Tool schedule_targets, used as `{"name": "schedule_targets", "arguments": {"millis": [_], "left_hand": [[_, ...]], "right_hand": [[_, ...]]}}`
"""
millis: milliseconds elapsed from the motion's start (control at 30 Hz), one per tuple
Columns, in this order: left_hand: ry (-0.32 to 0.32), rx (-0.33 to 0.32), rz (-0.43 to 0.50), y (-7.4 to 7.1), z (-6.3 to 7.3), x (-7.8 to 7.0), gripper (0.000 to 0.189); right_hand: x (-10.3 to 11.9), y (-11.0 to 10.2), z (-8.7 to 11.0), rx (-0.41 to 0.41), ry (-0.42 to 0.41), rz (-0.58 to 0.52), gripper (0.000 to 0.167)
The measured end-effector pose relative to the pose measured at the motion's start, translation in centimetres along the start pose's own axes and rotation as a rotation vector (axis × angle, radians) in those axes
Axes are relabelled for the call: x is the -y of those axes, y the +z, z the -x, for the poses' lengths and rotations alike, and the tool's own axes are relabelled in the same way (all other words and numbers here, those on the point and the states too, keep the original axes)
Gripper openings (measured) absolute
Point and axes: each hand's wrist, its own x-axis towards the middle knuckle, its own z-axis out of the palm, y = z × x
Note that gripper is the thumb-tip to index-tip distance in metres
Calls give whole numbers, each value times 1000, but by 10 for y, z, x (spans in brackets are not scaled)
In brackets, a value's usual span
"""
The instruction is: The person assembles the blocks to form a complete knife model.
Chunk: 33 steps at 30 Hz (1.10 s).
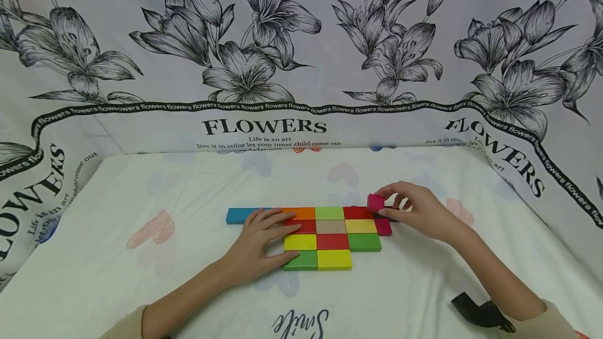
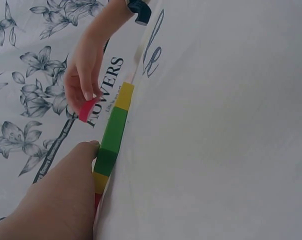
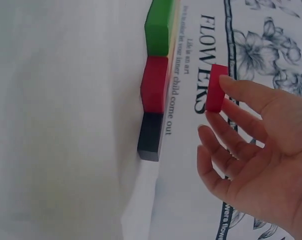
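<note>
Flat coloured blocks lie edge to edge in several rows on the cloth. My left hand point(image 1: 254, 250) rests on the left part of them, fingers spread over the orange block point(image 1: 301, 214) and the red block point(image 1: 307, 226), thumb at the green block point(image 1: 303, 261). Between thumb and fingertips, my right hand point(image 1: 424, 212) pinches a small pinkish-red block point(image 1: 375, 202), raised over the right end of the top row. Below it are a red block point(image 1: 357, 213), another pinkish-red block point(image 1: 383, 227) and a dark block point(image 3: 150, 137), partly hidden by the fingers in the head view.
A blue block point(image 1: 239, 216) makes up the top row's left end. White cloth with pale hearts point(image 1: 153, 229) covers the table. Flower-printed fabric point(image 1: 264, 124) stands up behind and along both sides. A black strap point(image 1: 480, 312) hangs by the right wrist.
</note>
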Motion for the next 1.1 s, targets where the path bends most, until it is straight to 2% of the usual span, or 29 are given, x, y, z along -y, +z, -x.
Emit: {"name": "schedule_targets", "arguments": {"millis": [233, 567, 933, 1100], "left_hand": [[2, 2, 1, 0, 0, 0, 53], [0, 3, -3, 0, 1, 1, 53], [6, -2, -9, 1, 0, 0, 52], [11, -8, -9, 1, 0, 1, 52]], "right_hand": [[10, 7, 11, -1, -65, -15, 32], [21, 13, 20, 31, -68, -49, 33], [23, 19, 23, 122, -122, -87, 29], [23, 22, 23, 150, -121, -75, 30]]}}
